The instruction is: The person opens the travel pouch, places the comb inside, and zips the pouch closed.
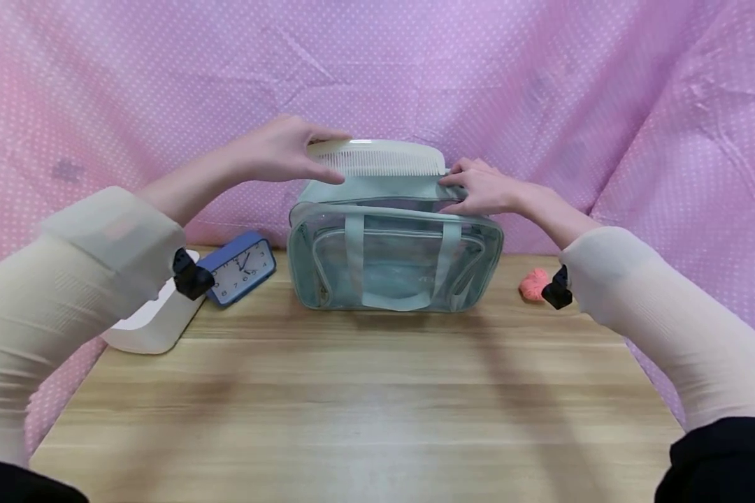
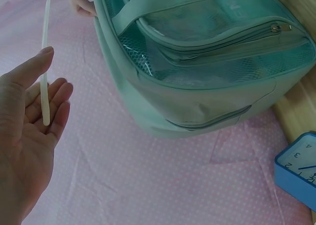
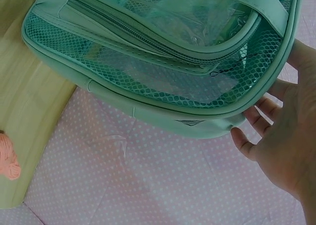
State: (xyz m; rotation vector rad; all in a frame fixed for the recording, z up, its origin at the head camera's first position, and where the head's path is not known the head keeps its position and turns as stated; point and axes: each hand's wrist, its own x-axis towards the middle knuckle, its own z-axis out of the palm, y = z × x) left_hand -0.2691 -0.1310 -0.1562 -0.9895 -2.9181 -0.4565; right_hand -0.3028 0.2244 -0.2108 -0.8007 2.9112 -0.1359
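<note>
A pale cream comb (image 1: pixel 384 159) is held level, teeth down, above the toiletry bag's upper rear edge. My left hand (image 1: pixel 283 150) pinches its left end between thumb and fingers; in the left wrist view the comb (image 2: pixel 45 96) shows edge-on. The mint-green toiletry bag (image 1: pixel 396 269), with clear panels and two straps, stands upright on the table, its top gaping. My right hand (image 1: pixel 487 187) grips the bag's upper right edge. Seen from the right wrist, the fingertips (image 3: pixel 242 141) of that hand touch the bag's side near the rear; its thumb is partly hidden by the rim.
A blue alarm clock (image 1: pixel 242 269) lies left of the bag, beside a white container (image 1: pixel 157 325) partly behind my left sleeve. To the right is a small pink object (image 1: pixel 533 285). The wooden table (image 1: pixel 365 405) ends at a pink dotted cloth (image 1: pixel 377 70).
</note>
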